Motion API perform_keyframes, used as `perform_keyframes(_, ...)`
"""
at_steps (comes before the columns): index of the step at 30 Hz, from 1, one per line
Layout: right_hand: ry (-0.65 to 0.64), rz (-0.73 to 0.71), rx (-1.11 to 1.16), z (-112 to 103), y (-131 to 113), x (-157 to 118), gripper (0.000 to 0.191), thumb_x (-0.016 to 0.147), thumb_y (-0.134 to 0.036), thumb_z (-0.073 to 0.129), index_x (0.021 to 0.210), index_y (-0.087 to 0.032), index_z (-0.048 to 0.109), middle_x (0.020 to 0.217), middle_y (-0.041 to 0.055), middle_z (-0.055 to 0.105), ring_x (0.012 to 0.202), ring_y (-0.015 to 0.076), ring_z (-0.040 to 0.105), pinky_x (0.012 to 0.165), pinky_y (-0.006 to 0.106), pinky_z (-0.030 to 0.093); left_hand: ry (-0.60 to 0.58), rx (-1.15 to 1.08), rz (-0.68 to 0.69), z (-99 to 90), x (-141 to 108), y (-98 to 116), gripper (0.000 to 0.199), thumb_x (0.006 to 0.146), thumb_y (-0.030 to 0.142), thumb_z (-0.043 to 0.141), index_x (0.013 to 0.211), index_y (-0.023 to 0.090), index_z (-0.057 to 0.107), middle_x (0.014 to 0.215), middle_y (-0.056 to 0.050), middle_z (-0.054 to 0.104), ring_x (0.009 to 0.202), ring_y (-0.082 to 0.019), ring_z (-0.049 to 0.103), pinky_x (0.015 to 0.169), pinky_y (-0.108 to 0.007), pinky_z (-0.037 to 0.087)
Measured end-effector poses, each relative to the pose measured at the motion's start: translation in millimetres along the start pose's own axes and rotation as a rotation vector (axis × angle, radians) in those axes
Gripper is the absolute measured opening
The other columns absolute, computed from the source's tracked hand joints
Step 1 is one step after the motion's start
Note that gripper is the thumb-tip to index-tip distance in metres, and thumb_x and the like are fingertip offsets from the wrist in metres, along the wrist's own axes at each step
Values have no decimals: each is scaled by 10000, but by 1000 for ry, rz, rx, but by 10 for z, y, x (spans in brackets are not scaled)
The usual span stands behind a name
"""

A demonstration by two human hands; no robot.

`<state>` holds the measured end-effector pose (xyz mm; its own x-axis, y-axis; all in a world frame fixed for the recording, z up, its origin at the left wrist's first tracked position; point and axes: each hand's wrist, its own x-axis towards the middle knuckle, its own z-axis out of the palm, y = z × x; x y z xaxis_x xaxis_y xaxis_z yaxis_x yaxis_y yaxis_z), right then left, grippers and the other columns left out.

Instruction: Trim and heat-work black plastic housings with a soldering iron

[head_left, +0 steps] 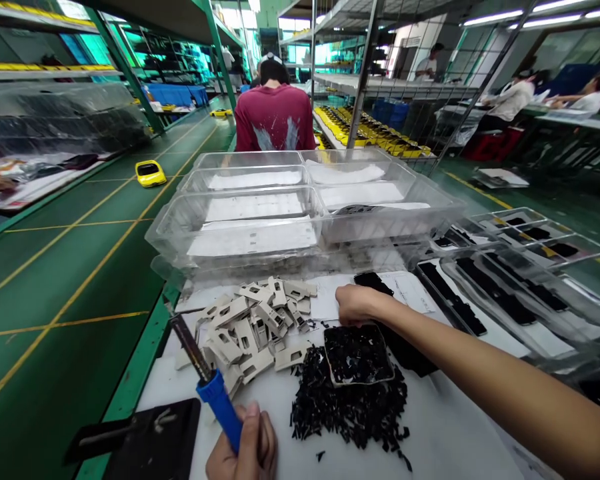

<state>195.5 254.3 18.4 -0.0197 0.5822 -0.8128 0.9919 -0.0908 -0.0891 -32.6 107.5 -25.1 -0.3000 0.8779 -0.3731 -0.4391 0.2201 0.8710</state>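
My left hand (253,443) is wrapped round the blue handle of a soldering iron (221,407), whose metal tip points up and left. My right hand (355,303) is closed just beyond a small shallow tray (360,357) full of black bits; what its fingers hold, if anything, is hidden. Around that tray's front spreads a pile of small black plastic pieces (350,417). Left of the tray lies a heap of light grey plastic parts (260,320) with rectangular slots. A flat black part (375,283) rests by my right hand, and another dark piece (413,353) lies under my forearm.
Clear plastic trays (320,220) lined with white paper are stacked at the back of the table. More trays with black parts (453,297) stand at right. A black stand (155,437) sits front left. A green conveyor (75,267) carries a yellow part (150,173). A person (273,113) sits ahead.
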Motion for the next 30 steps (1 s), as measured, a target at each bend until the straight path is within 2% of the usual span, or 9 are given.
perform_keyframes(4, 121, 7, -2, -24, 42, -135, 210, 910, -328, 651, 872, -121, 662, 834, 25, 675, 721, 147, 643, 672, 300, 534, -40, 8, 20, 2, -10, -2, 461, 800, 390, 715, 561, 216, 362, 458, 100, 262, 373, -63, 284, 366, -208, 231)
perform_keyframes(7, 216, -65, 32, -17, 119, -372, 160, 846, -248, 624, 748, -134, 677, 656, 18, 656, 614, 139, 607, 562, 235, 451, -53, 9, 16, -23, -3, -35, 453, 800, 402, 708, 566, 217, 367, 451, 98, 267, 388, -68, 282, 382, -208, 237)
perform_keyframes(10, 197, -121, 54, 39, 172, -601, 127, 766, -211, 596, 709, -155, 696, 516, 3, 624, 501, 138, 566, 460, 224, 376, -102, 50, 22, -76, 21, -94, 458, 802, 443, 690, 563, 222, 369, 447, 90, 286, 397, -75, 277, 385, -220, 245)
perform_keyframes(13, 147, -135, 38, 63, 154, -666, 145, 756, -217, 585, 716, -171, 717, 460, 0, 609, 428, 144, 538, 426, 233, 354, -130, 120, 52, -127, 44, -148, 459, 832, 464, 651, 559, 221, 373, 443, 80, 316, 399, -81, 290, 384, -228, 244)
perform_keyframes(16, 263, -162, 1, 13, 28, -550, 233, 854, -266, 524, 842, -171, 737, 562, 36, 670, 549, 169, 616, 517, 241, 401, -139, 146, 67, -156, 54, -181, 460, 852, 472, 626, 561, 220, 373, 442, 78, 323, 401, -81, 285, 386, -229, 229)
perform_keyframes(18, 364, -196, -34, -14, -112, -420, 239, 888, -283, 528, 951, -182, 735, 754, 69, 730, 723, 191, 664, 621, 253, 432, -144, 137, 55, -164, 55, -193, 464, 854, 482, 623, 566, 222, 367, 447, 82, 313, 403, -80, 276, 393, -230, 230)
perform_keyframes(21, 411, -259, -111, 30, -334, -235, 220, 863, -301, 638, 1048, -206, 712, 1025, 71, 720, 932, 216, 655, 770, 306, 473, -133, 126, 33, -158, 56, -197, 469, 844, 506, 630, 577, 225, 366, 449, 88, 296, 400, -79, 267, 398, -229, 233)
perform_keyframes(25, 413, -241, -214, 163, -511, -93, 274, 918, -372, 634, 1089, -159, 657, 1090, 77, 674, 985, 220, 640, 868, 423, 511, -93, 142, 52, -128, 66, -188, 486, 811, 537, 643, 556, 230, 366, 428, 84, 298, 378, -85, 277, 372, -232, 253)
perform_keyframes(30, 413, -205, -239, 197, -637, -65, 242, 953, -350, 605, 1115, -175, 646, 1164, 81, 648, 1003, 208, 639, 878, 406, 532, -19, 160, 99, -122, 84, -188, 460, 757, 528, 704, 523, 230, 444, 375, 57, 371, 318, -123, 374, 328, -259, 324)
